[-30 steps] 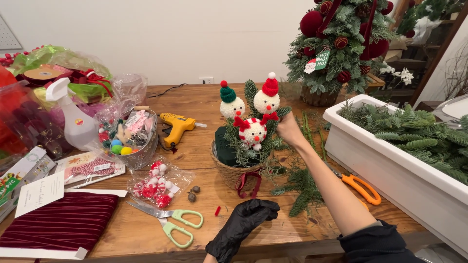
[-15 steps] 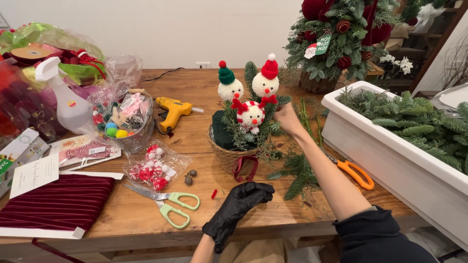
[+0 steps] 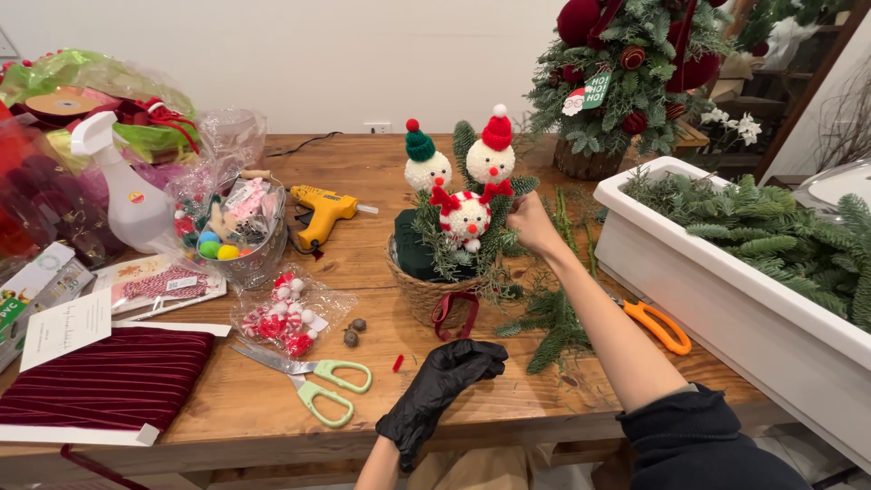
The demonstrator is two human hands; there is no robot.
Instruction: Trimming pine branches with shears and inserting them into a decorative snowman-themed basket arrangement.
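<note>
A small woven basket stands mid-table, filled with fir sprigs and three pompom snowmen, one with a green hat, two with red. A dark red ribbon hangs at its front. My bare right hand reaches into the greenery at the basket's right side, fingers pinched on a sprig beside the red-hatted snowman. My left hand, in a black glove, rests on the table in front of the basket, fingers curled, holding nothing that I can see.
Green-handled scissors, a yellow glue gun, a bag of red and white pompoms, dark red velvet ribbon and a spray bottle lie left. Orange-handled scissors, loose fir branches, a white planter of greenery and a decorated little tree are right.
My right hand has stayed at the basket's greenery with little shift. The gloved left hand has barely moved on the table. The view has tilted slightly.
</note>
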